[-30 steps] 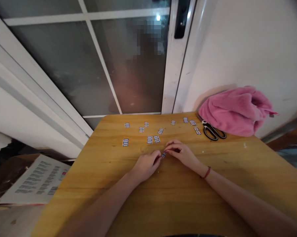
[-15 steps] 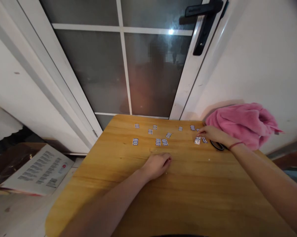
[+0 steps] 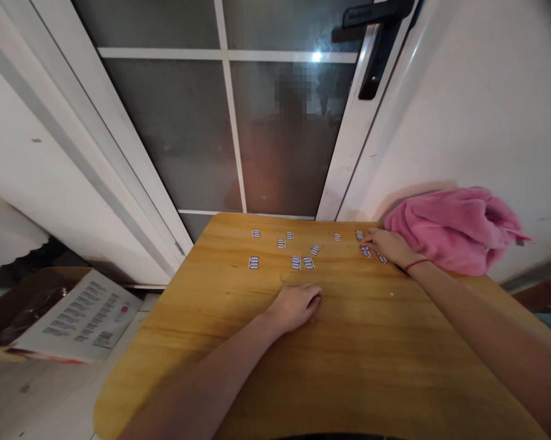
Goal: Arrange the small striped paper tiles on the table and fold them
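My left hand rests on the wooden table with its fingers curled in. What they may hold is hidden. At the far right of the table my right hand pinches the upper edge of a small blue-and-white printed card. Partly under that hand lies a second card, and a further card is just left of the fingers. Several similar cards lie spread toward the far edge, among them one card at the left and a neighbouring pair in the middle.
A pink plush cloth is heaped behind my right wrist, against the wall. Beyond the table stands a glazed door with a black handle. An open cardboard box sits on the floor at the left.
My right hand has shifted slightly away toward the far edge, and the card at its fingertips has moved with it. The black loop beside it is now mostly covered. My left hand stays put.
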